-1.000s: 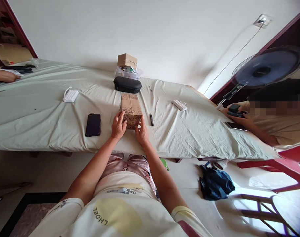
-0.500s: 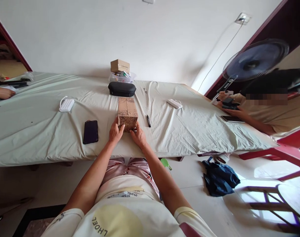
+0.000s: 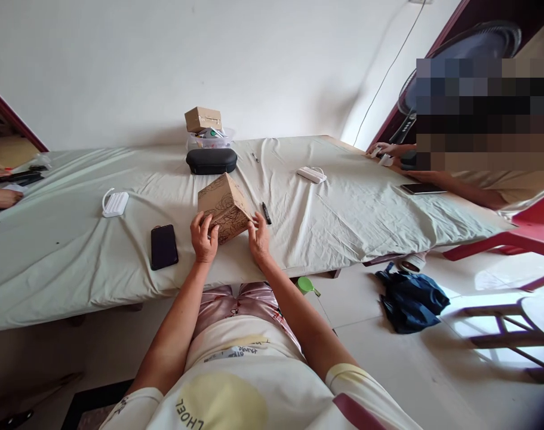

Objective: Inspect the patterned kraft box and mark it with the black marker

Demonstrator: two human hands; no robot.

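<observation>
A brown cardboard box (image 3: 222,206) with dark scribbled lines on its sides is tilted over the cloth-covered table in front of me. My left hand (image 3: 204,237) grips its near left side, fingers bent against the cardboard. At the near right corner, my right hand (image 3: 258,236) holds the box between thumb and fingers. Just right of that hand lies a black marker pen (image 3: 266,213). A dark smartphone (image 3: 163,246) rests to the left of my left hand. The underside of the box is hidden.
Behind the box stand a black hard case (image 3: 211,161) and a plastic tub (image 3: 211,140) carrying a small carton (image 3: 203,119). White power banks lie left (image 3: 116,203) and right (image 3: 312,174). People's hands show at both table ends. A red chair (image 3: 500,239) stands at right.
The box has been turned and tipped, so that an edge now faces up. Both hands have shifted their hold along with it. The camera view has moved slightly.
</observation>
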